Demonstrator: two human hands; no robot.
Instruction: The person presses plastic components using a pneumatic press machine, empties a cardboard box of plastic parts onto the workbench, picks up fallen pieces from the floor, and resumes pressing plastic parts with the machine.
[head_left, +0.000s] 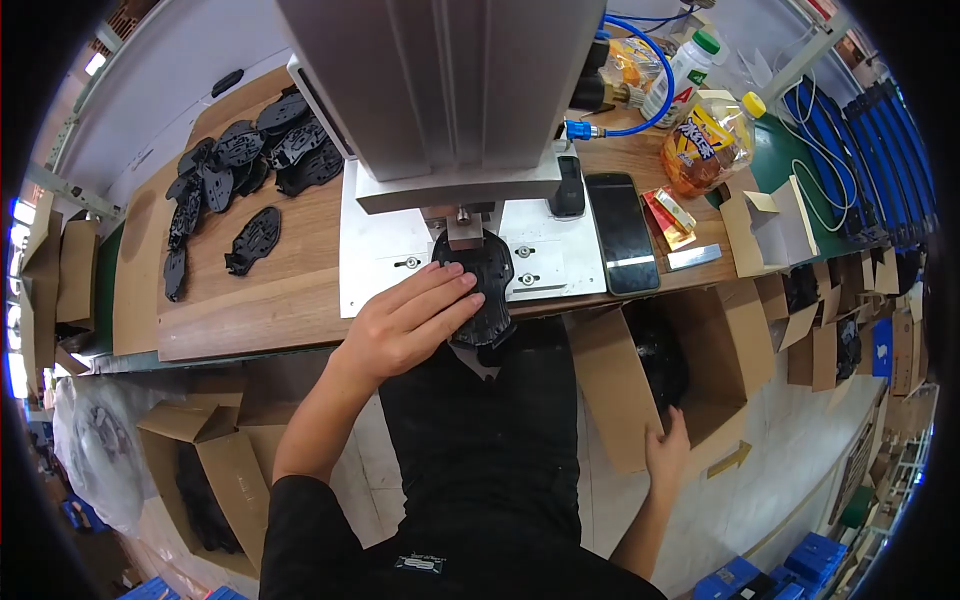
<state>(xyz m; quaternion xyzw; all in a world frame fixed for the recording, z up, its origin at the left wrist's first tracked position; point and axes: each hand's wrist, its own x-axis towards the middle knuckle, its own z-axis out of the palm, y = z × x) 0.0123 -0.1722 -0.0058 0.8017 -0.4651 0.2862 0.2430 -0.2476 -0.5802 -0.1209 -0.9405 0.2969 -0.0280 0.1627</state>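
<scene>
A black moulded plastic part [490, 290] lies under the metal head [465, 232] of a bench press, its near end jutting past the table's front edge. My left hand [405, 320] rests on its left side, fingers over the top and thumb hidden from sight. Down to the right, my right hand [668, 450] is at the opening of a cardboard box [610, 390]. Its thumb and fingers are apart, and nothing shows between them. Inside that box is a dark, shiny heap [660, 360] that I cannot make out in detail.
Several similar black parts [240, 150] are piled at the table's left, with a single one [254, 240] nearer. Right of the press lie a phone [622, 235], a red packet [668, 218] and a drink bottle [710, 145]. Another cardboard box [235, 490] stands at lower left.
</scene>
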